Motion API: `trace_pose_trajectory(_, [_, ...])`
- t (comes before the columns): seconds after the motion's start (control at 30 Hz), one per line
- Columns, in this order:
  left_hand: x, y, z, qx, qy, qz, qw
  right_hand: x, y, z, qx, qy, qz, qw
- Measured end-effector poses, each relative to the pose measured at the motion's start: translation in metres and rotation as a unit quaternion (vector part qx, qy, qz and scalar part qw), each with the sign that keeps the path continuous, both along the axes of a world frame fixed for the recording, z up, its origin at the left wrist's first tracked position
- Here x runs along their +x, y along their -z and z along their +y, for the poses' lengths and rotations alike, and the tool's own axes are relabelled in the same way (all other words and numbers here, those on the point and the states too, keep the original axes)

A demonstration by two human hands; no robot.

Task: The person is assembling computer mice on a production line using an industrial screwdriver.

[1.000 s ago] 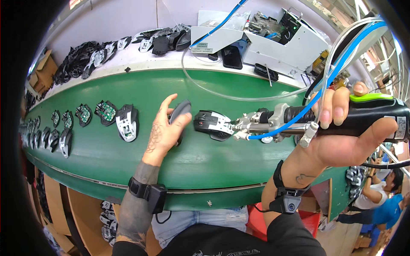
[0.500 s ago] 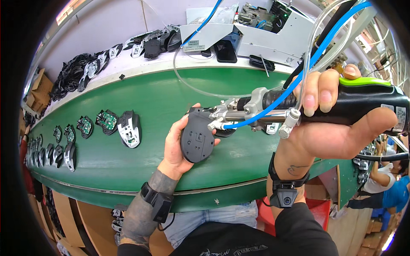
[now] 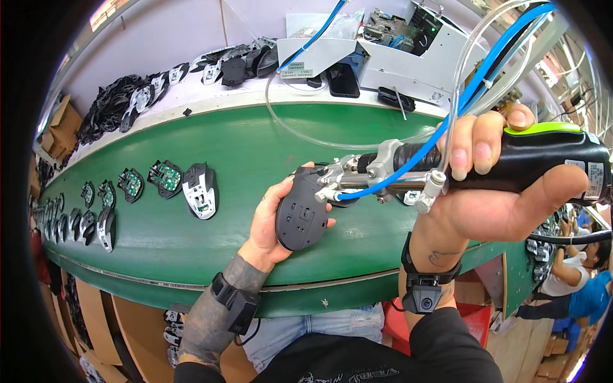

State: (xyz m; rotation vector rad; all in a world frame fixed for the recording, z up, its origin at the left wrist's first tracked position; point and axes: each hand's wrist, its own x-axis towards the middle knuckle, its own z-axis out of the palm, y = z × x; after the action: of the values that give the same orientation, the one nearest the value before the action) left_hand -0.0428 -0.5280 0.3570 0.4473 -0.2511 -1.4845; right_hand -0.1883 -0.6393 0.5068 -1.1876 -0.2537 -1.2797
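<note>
My left hand [image 3: 263, 231] is wrapped around a black computer mouse [image 3: 297, 223], its underside turned up toward me and the thumb along its left edge. From the right, my right hand [image 3: 476, 207] grips a black electric screwdriver [image 3: 533, 156] with a green lever on top, held nearly level. Its metal nose, fed by a blue air hose [image 3: 399, 173], reaches the upper end of the mouse. The bit's exact contact point is hidden behind the fittings. Partly covered by the tool, another dark mouse part [image 3: 348, 202] lies on the green belt.
Mouse shells and circuit-board halves stand in rows on the green belt [image 3: 249, 137] at the left, a white-and-black shell [image 3: 200, 191] closest. Along the back ledge are a phone [image 3: 343, 80], more shells and a white machine [image 3: 408, 70]. Clear tubing loops over the belt. Other people work at far right.
My left hand and the mouse have shifted slightly right and down. The screwdriver's nose stays at the mouse's upper end, and the background has shifted a little in view.
</note>
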Motion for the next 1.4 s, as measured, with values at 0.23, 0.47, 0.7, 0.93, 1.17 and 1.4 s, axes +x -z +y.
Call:
trace_pose_trajectory(0.23, [0.01, 0.008, -0.004, 0.064, -0.097, -0.084, 0.99, -0.003, -0.005, 0.003, 0.029, 0.059, -0.003, 0.998])
trace_pose_trajectory(0.47, [0.012, 0.002, -0.004, 0.021, -0.09, -0.016, 0.996, 0.002, -0.002, -0.002, 0.065, 0.1, -0.018, 0.993])
trace_pose_trajectory(0.7, [0.005, -0.001, -0.003, -0.036, -0.055, -0.004, 0.998, 0.001, -0.003, 0.0, 0.06, 0.071, -0.017, 0.996])
trace_pose_trajectory(0.93, [0.001, -0.008, -0.005, -0.049, -0.053, 0.017, 0.997, -0.001, -0.005, 0.0, 0.046, 0.057, -0.009, 0.997])
trace_pose_trajectory(1.17, [0.027, 0.003, -0.006, 0.058, -0.21, -0.019, 0.976, -0.006, -0.014, 0.004, -0.001, 0.06, 0.014, 0.998])
trace_pose_trajectory(1.4, [0.035, 0.003, 0.003, -0.017, -0.225, 0.03, 0.974, 0.005, -0.011, 0.032, 0.005, -0.055, 0.06, 0.997])
